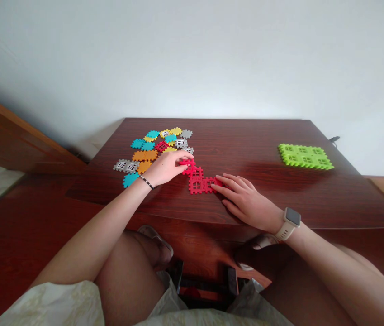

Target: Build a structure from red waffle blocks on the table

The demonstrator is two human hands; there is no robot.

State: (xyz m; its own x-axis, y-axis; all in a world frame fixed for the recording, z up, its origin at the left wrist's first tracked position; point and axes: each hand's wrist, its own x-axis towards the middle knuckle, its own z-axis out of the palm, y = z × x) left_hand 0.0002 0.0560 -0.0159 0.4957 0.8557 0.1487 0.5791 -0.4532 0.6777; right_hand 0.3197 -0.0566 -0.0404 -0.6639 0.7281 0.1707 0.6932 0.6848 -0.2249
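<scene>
Left hand (166,168): reaching in from the lower left, fingers curled slightly forward, with the fingertips (182,159) on the top of the red block chain; whether they are gripping it or only resting there cannot be told.
Right hand (246,201): lying palm-down on the tabletop, relaxed and unclenched, fingers spread a little, with the fingertips (219,183) touching the chain's lower right end.
Wrists: a thin black bracelet (146,182) on the left, a smartwatch (289,222) with a pale strap on the right.
Red block chain (196,179): interlocking red waffle blocks joined in a stepped line, flat on the table between the two hands, its upper end partly hidden by the left fingers.
Loose blocks (154,148): a tight cluster of teal, orange, yellow, grey and red waffle blocks just beyond the left hand, some joined, some with small window panels.
Green panel (305,156): lime-green waffle blocks joined into a flat rectangle, lying well apart to the right, near the table's far edge.
Table (246,145): dark reddish-brown polished wood, bearing all the blocks.
Below the table: the person's bare knees (130,280) and patterned cream shorts (52,305).
Behind: a plain white wall (192,59).
</scene>
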